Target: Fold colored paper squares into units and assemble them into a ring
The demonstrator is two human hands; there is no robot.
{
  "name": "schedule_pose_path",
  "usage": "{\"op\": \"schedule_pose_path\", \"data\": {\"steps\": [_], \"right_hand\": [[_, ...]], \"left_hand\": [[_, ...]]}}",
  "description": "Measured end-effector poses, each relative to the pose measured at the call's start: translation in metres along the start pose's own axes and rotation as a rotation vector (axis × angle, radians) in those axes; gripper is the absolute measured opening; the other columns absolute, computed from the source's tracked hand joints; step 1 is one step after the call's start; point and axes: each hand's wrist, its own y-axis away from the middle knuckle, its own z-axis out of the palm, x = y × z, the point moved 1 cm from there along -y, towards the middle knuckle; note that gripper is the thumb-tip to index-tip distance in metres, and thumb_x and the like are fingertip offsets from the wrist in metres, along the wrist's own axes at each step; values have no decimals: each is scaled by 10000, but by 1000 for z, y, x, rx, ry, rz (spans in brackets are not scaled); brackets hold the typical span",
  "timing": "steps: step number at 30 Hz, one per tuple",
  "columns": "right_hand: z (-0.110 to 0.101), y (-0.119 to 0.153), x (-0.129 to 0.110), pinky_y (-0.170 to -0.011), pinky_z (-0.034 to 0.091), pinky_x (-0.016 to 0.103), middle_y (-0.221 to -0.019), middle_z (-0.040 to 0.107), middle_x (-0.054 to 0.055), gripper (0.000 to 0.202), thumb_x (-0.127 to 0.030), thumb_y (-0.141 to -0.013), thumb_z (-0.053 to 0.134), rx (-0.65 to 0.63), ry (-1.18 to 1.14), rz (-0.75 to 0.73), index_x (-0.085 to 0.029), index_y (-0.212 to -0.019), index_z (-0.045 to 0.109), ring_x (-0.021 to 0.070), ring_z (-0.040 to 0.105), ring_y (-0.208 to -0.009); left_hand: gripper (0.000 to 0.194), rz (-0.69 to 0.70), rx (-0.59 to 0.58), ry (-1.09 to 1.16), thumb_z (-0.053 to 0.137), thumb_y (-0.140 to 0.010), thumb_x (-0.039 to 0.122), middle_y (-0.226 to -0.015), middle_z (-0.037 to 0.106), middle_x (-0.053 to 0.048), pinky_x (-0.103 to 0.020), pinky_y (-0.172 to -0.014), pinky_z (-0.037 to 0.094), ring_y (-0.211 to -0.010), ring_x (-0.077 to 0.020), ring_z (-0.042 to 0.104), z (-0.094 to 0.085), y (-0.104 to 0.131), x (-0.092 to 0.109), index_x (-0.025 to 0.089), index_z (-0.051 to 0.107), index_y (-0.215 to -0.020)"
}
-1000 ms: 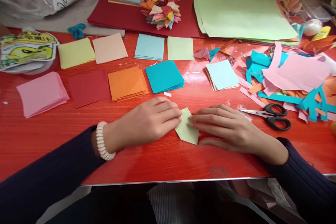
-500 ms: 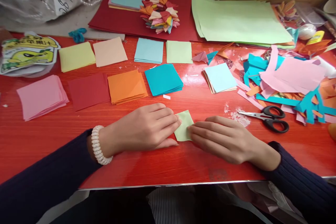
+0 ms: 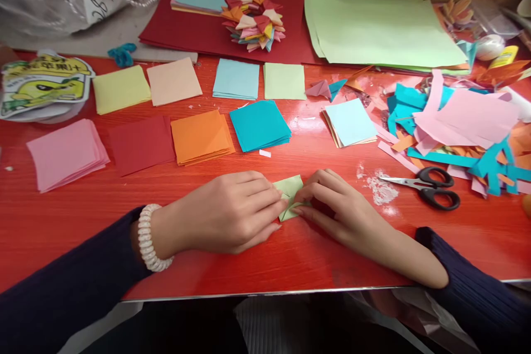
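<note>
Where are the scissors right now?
In the head view, the scissors lie on the right side of the red table, to the right of the right hand and just in front of the paper scraps.

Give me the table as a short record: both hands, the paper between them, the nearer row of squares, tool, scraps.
left hand: fingertips on the left part of the green paper
right hand: thumb and fingers at the paper's right side
green paper: partly folded, on the red table
nearer row, from left: pink squares, red squares, orange squares, teal squares
scissors: blades pointing left
scraps: mixed colors, piled beyond the scissors
</note>
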Motion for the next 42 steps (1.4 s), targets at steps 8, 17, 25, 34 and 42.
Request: {"op": "schedule_pose_path", "data": {"steps": [8, 17, 25, 34, 42], "right_hand": [[1, -2, 0, -684, 407, 311, -818, 495, 54, 62, -208, -863, 496, -13, 24, 30, -157, -839, 522, 167, 439, -773], [2, 8, 7, -625, 419, 269, -831, 453, 31, 165, -262, -829, 561, 108, 50, 37, -174, -947, 486, 132, 442, -717], [-21, 25, 14, -588, 359, 288, -725, 459, 14, 440, -206, -861, 509, -51, 403, -392, -176, -1291, 421, 142, 378, -656], [-32, 29, 25, -577, 330, 286, -644, 398, -18, 430, -258, -855, 518, -63, 486, -493, -177, -1271, 451, 133, 335, -606], [-32, 25, 25, -556, 320, 273, -603, 414, -34, 398, -195, -842, 535, -68, 494, -501, -140, -1232, 476, 118, 363, -572]], "left_hand": [[244, 27, 4, 3, 485, -849, 259, -938, 671, -80, -353, -760, 543, -884, -211, 625, -2, 6, 2, 155, 617, -1025], [206, 55, 46, -90, 488, -852, 242, -866, 682, -94, -346, -706, 558, -833, -205, 641, -3, 2, 8, 129, 659, -883], [200, 50, 39, -104, 496, -849, 227, -874, 683, -106, -349, -730, 560, -858, -208, 643, -3, 2, 9, 117, 650, -914], [186, 46, 53, -97, 523, -835, 224, -850, 689, -115, -352, -728, 566, -838, -217, 653, -4, 0, 10, 105, 665, -839], [189, 50, 48, -114, 537, -828, 234, -883, 691, -126, -357, -742, 568, -852, -228, 654, -4, 1, 11, 100, 667, -857]]}}
